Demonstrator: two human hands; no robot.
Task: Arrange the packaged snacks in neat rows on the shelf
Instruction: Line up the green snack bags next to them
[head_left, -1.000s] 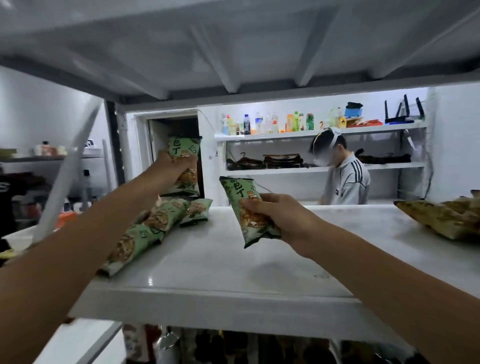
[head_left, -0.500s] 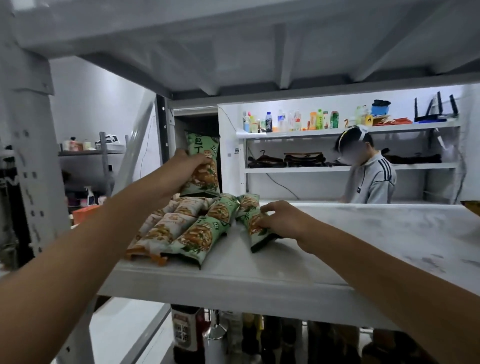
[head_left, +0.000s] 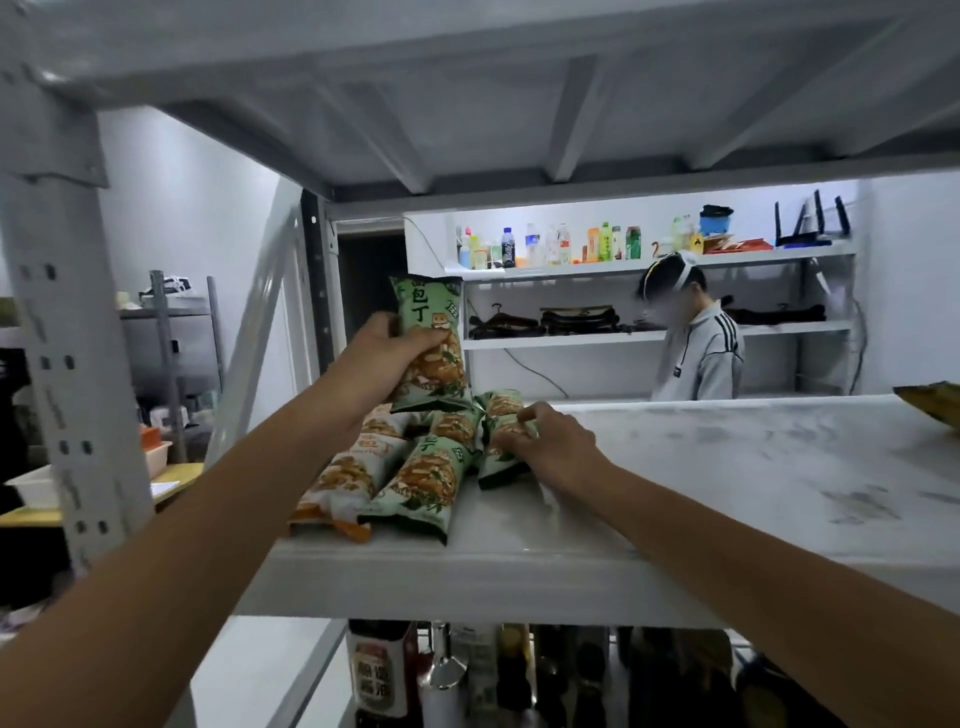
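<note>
Snack packets (head_left: 415, 478) lie bunched at shelf (head_left: 675, 499) left end; left hand (head_left: 379, 353) grips one upright green packet (head_left: 431, 348), right hand (head_left: 550, 441) pinches another (flat), risk: nudging the slanted pile over the front edge

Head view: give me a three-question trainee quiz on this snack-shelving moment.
1. True or false: the left hand holds a green packet upright above the pile.
2. What does the right hand touch? A) a bottle B) a packet lying on the shelf C) nothing
3. What colour trims the leftmost lying packet?

Key: 1 true; 2 B; 3 orange.
</note>
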